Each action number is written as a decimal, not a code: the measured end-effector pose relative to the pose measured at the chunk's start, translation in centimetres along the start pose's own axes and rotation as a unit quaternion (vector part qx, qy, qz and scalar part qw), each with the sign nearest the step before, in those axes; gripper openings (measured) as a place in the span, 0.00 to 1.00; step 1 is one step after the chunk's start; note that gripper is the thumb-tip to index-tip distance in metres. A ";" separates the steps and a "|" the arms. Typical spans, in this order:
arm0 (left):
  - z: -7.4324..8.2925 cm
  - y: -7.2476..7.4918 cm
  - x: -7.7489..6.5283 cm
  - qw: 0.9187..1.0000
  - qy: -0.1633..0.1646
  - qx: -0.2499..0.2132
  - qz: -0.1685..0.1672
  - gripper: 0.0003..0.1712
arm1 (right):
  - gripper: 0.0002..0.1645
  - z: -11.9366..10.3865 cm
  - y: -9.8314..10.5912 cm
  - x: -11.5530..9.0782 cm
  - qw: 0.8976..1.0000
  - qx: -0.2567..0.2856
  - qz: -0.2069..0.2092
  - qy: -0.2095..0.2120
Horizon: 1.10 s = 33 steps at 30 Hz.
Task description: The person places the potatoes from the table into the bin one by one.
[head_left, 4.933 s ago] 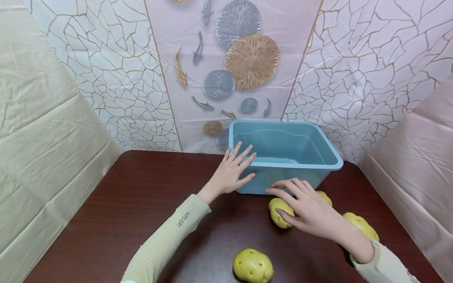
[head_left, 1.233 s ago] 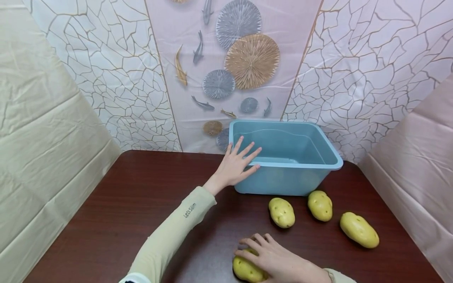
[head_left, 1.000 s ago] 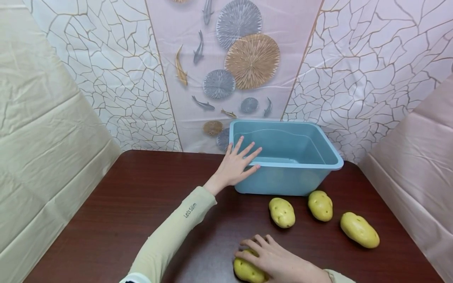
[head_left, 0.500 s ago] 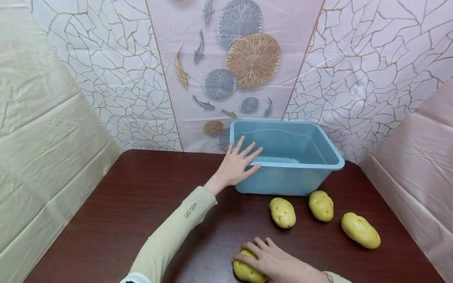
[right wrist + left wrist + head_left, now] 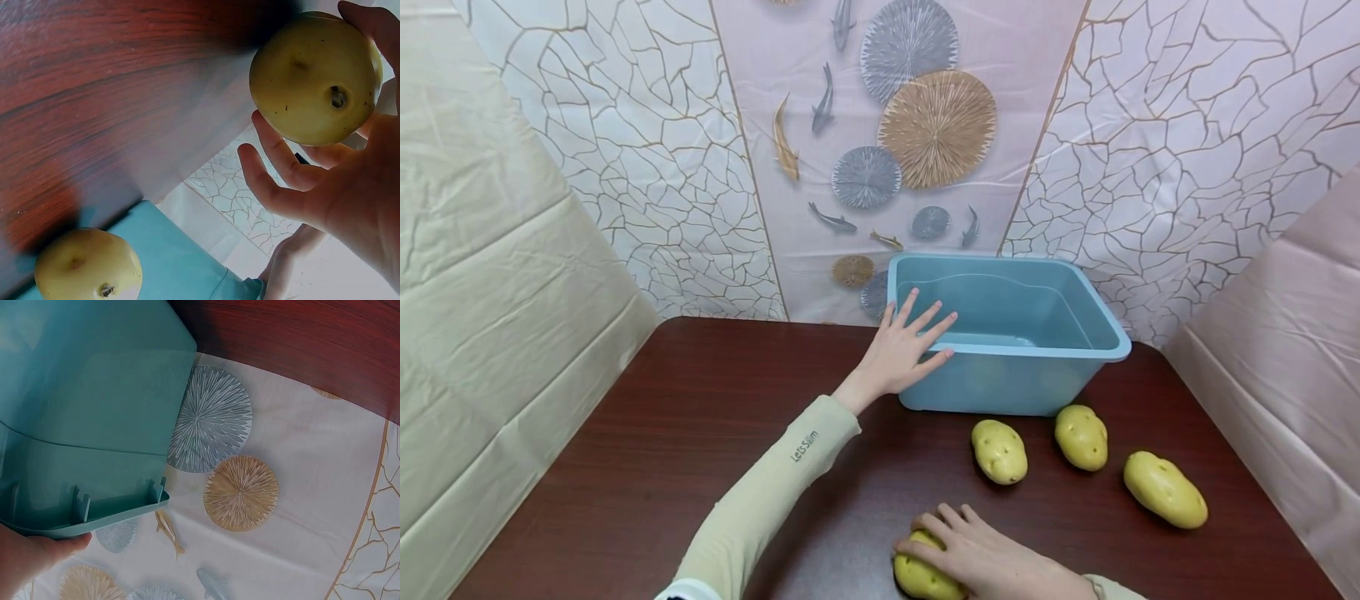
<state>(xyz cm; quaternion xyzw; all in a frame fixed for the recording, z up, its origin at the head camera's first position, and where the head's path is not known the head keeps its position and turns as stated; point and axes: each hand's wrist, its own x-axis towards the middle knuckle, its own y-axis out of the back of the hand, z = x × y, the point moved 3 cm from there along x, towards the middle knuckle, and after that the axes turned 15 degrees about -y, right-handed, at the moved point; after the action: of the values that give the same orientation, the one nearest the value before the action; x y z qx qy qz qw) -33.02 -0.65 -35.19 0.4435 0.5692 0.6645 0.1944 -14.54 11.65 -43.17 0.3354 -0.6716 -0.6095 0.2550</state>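
Observation:
With fingers spread straight, my left hand (image 5: 895,354) rests over the near left corner of a blue plastic bin (image 5: 992,383) at the back of the table. The left wrist view shows its thumb (image 5: 65,545) along the bin's rim (image 5: 112,519). At the table's near side, my right hand (image 5: 996,560) holds a yellow potato (image 5: 921,577) from above. The right wrist view has this potato (image 5: 306,81) between thumb and fingers, with two fingers partly off it. Its right part is hidden by the hand in the head view.
Three more potatoes lie on the dark wooden table (image 5: 715,392): one before the bin (image 5: 999,452), one by the bin's right front corner (image 5: 1081,437) and one farther right (image 5: 1165,490). Patterned cloth (image 5: 662,167) hangs behind, with plain cloth (image 5: 490,317) at the left.
My right hand has moved from above the potato before the bin to the nearest potato, and its fingers have settled lower around it. My left hand has shifted slightly right on the bin.

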 end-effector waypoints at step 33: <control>0.0 0.0 0.0 1.000 0.003 0.008 -0.009 0.32 | 0.45 1.0 1.4 0.0 0.998 -0.013 0.058 -0.019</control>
<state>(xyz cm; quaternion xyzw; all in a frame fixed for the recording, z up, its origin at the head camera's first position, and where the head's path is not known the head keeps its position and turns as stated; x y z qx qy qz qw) -33.02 -0.65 -35.18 0.4380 0.5792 0.6592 0.1953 -15.54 12.34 -41.88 0.2809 -0.6869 -0.6083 0.2815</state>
